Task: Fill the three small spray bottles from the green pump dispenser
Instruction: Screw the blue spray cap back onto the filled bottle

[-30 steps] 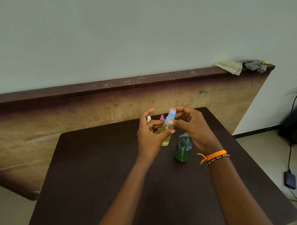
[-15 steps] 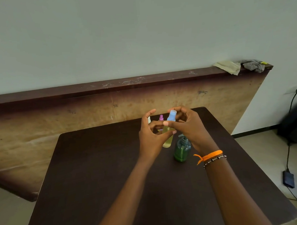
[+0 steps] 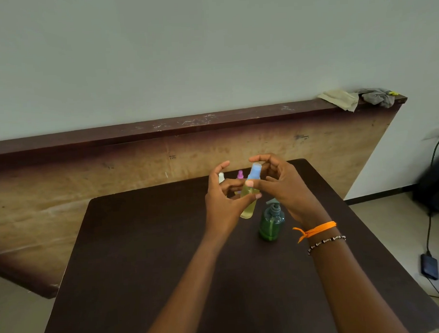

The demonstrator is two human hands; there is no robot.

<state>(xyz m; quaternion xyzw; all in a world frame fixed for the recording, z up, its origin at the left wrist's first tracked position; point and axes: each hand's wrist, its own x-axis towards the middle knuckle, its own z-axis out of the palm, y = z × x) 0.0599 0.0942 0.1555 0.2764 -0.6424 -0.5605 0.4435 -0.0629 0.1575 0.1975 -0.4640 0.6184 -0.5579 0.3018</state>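
Above the dark table (image 3: 147, 257) I hold a small spray bottle (image 3: 249, 205) of yellowish liquid with a blue top. My left hand (image 3: 223, 201) grips its body between thumb and fingers. My right hand (image 3: 282, 186) curls round the blue top, thumb pressed on the neck. The green pump dispenser (image 3: 271, 223) stands on the table just below my right hand. Behind my left hand peek the tops of two more small bottles, a pink-topped bottle (image 3: 240, 175) and a white-topped bottle (image 3: 221, 177); their bodies are hidden.
A wooden ledge (image 3: 186, 122) runs along the wall behind the table, with crumpled cloths (image 3: 356, 98) at its right end. On the floor to the right lie a black cable and a dark power adapter (image 3: 429, 266).
Both hands and the blue-topped bottle stay almost in place. My right fingers have shifted a little around the blue top.
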